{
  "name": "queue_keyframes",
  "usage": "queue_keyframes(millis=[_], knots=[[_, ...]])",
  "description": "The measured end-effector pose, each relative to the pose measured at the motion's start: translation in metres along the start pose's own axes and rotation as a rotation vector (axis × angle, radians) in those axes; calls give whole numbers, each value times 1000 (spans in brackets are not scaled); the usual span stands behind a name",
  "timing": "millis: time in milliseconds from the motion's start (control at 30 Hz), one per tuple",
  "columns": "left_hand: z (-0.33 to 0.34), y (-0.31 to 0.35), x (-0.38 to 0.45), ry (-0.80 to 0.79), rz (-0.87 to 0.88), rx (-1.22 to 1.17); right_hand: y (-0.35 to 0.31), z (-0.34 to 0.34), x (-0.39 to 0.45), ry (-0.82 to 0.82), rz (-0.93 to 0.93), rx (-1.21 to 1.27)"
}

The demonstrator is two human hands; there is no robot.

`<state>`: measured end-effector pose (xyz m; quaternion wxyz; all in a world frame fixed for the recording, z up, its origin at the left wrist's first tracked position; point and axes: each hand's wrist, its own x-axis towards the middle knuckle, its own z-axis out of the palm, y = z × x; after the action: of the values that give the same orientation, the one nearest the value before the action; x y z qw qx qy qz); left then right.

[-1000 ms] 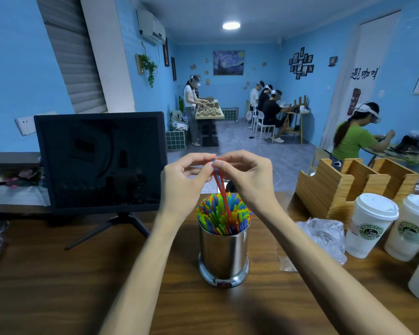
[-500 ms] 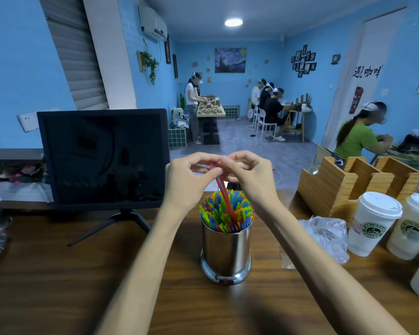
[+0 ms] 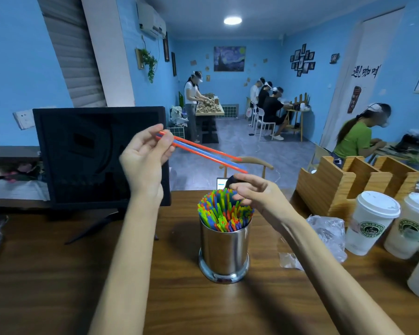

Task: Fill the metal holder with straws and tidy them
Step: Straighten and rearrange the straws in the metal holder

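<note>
Wood counter [image 3: 58, 274] takes up the whole bottom half, running off the frame on both sides. On its left stands a dark monitor [image 3: 87, 151], screen off, with its stand partly behind the left forearm. Far right there's a wooden organizer [image 3: 336, 182] with slots, and in front of it two lidded paper cups [image 3: 370, 223], the second one cut by the frame edge, plus something pale at the very corner I can't make out. A crumpled clear plastic bag [image 3: 329, 233] lies between the cups and the holder, partly behind the right forearm.

The metal holder [image 3: 224, 252] stands upright on the counter about dead center, packed with colored straws [image 3: 224, 213], only their top ends showing above the rim.

Both forearms come up from the bottom edge. The left hand [image 3: 145, 158] is raised well above the counter, in front of the monitor, palm facing the camera, fingers curled, thumb and fingertips pinching one end of three loose straws [image 3: 203, 152], two red and one blue. They slant down to the right, and their free ends stop just above the right hand [image 3: 254, 192]; can't tell if they touch it. That hand hovers right over the holder's far rim, fingers loosely curled, holding nothing that I can see. Whether its fingertips touch the straw tops is hard to say, they're hidden behind the knuckles.
</note>
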<state>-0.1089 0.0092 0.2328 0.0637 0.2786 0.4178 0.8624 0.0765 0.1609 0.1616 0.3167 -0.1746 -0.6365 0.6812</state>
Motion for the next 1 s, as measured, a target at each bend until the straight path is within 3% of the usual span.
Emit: queue_keyframes(millis=[100,233,367,533,767,867,1000], knots=[[11,-23,-20,33,-122,-134,-1,11,1,-34,64,224],[19,-45,-49,-22,-237,-147,-9,30,8,93,34,477],[13,-57,-60,-121,-261,-37,-22,26,16,129,-54,482],[6,-65,-63,-257,-114,249,-28,24,18,165,-203,160],[-20,-78,-68,-436,65,672,-18,9,14,189,-469,-602],[-25,-78,-73,-488,84,806,-11,7,14,186,-525,-723],[-33,-73,-78,-556,81,887,-16,5,11,169,-571,-709]])
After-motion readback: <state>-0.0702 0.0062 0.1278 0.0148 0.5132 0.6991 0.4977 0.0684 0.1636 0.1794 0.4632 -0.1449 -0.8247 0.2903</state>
